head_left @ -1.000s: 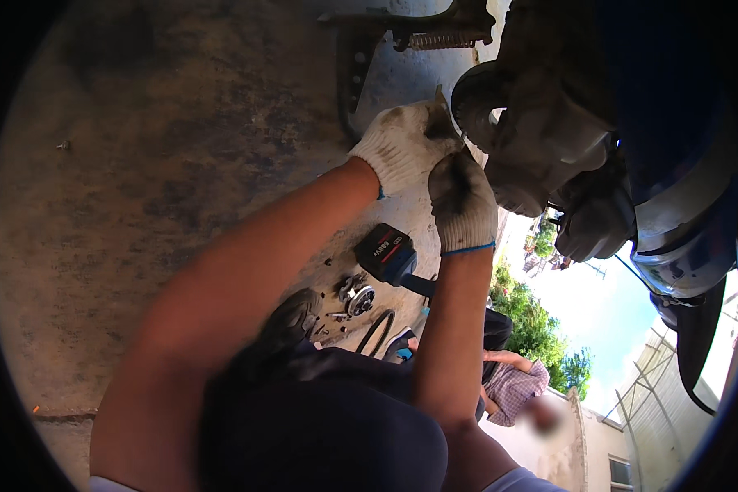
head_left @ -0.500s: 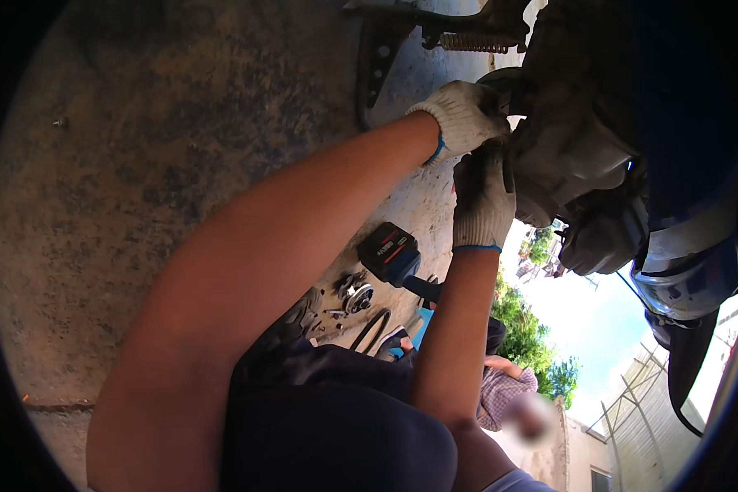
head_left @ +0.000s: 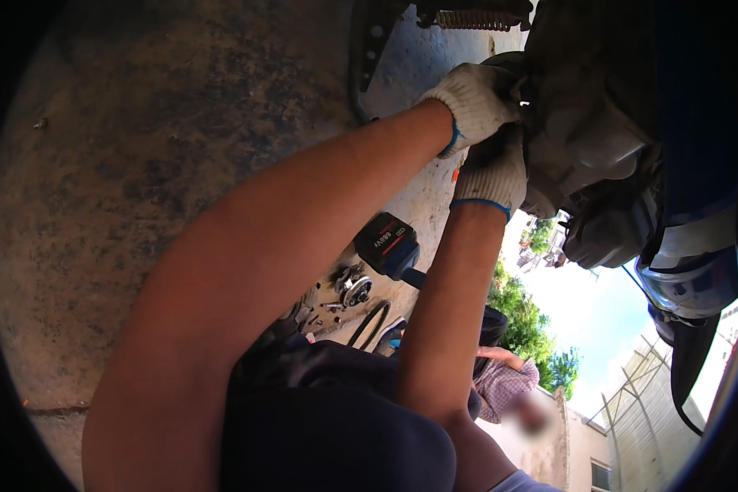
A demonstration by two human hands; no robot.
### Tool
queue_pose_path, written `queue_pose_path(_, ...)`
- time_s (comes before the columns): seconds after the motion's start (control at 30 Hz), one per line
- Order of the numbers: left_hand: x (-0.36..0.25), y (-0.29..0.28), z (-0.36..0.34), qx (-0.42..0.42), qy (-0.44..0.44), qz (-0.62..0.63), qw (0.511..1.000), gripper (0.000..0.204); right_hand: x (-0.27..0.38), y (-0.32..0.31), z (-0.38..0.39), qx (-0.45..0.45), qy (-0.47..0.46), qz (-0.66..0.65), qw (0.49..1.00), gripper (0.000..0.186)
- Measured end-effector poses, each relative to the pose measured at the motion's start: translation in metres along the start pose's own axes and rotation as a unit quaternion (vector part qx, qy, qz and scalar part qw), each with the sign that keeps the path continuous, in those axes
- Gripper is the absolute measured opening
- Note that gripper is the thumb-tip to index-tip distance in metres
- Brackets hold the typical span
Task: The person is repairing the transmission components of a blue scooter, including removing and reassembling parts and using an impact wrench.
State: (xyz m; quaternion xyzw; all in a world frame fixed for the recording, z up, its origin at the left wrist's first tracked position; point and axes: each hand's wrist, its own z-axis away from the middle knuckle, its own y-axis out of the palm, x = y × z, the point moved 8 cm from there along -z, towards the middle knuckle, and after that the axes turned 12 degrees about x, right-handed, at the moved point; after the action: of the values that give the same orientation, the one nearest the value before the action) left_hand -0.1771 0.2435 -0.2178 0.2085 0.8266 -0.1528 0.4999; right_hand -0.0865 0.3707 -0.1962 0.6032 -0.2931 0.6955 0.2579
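Both my hands wear white knitted gloves with blue cuffs, smudged dark. They work close together against the dark underside of a motorcycle-like vehicle, beside its grey engine casing (head_left: 603, 143). My left hand (head_left: 477, 97) is the upper one; its fingers curl in toward the machine. Just below it, my right hand (head_left: 500, 168) is raised with its blackened fingers closed, their tips lost in shadow. Whatever the fingers grip is hidden by the gloves and the dark parts. A dark rounded part (head_left: 507, 61) shows just beyond my left hand.
A cordless power tool (head_left: 389, 243) with a black battery lies on the stained concrete floor (head_left: 139, 180), partly behind my right forearm. Near it are a round metal part (head_left: 354, 289), small loose pieces and a black loop (head_left: 371, 325). A coil spring (head_left: 482, 20) hangs above. Another person (head_left: 504, 385) sits behind.
Both hands sit slightly higher and farther right in the picture, still against the machine. My right forearm now covers more of the power tool's handle. The view has shifted a little.
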Motion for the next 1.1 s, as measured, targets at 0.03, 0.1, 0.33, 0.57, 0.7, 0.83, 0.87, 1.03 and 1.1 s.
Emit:
queue_pose_path(0.03,0.005,-0.005,0.002,0.025,-0.067,0.097,0.993,0.027,-0.002,0.001,0.002,-0.003,0.004,-0.002,1.0,0.044)
queue_pose_path(0.1,0.003,0.001,-0.009,0.043,-0.117,0.204,0.971,0.028,0.022,0.004,0.008,-0.035,0.013,0.074,0.997,0.044)
queue_pose_path(0.33,0.01,-0.005,-0.006,0.031,-0.15,0.197,0.968,0.026,-0.007,0.011,-0.008,0.033,-0.022,-0.147,0.988,0.033)
queue_pose_path(0.57,0.013,-0.001,-0.016,-0.004,-0.06,-0.104,0.993,0.026,-0.013,0.02,0.008,-0.085,0.066,0.057,0.993,0.046)
queue_pose_path(0.7,-0.015,0.0,-0.04,-0.013,0.023,-0.209,0.977,0.02,0.014,0.018,-0.012,0.016,-0.004,0.001,1.0,0.039)
queue_pose_path(0.83,-0.006,0.007,-0.048,0.015,0.01,-0.223,0.975,0.021,0.002,0.021,-0.025,0.066,-0.031,-0.143,0.987,0.041)
queue_pose_path(0.87,-0.006,0.009,-0.048,0.026,0.03,-0.237,0.971,0.021,-0.001,0.026,-0.025,0.087,-0.021,-0.163,0.983,0.041)
queue_pose_path(1.03,-0.011,0.001,-0.045,0.048,0.075,-0.242,0.966,0.022,0.007,0.021,-0.004,0.178,-0.028,0.013,0.984,0.036)
queue_pose_path(1.1,-0.009,0.006,-0.046,0.098,0.014,-0.257,0.961,0.024,-0.008,0.01,0.0,0.254,0.064,-0.155,0.952,0.032)
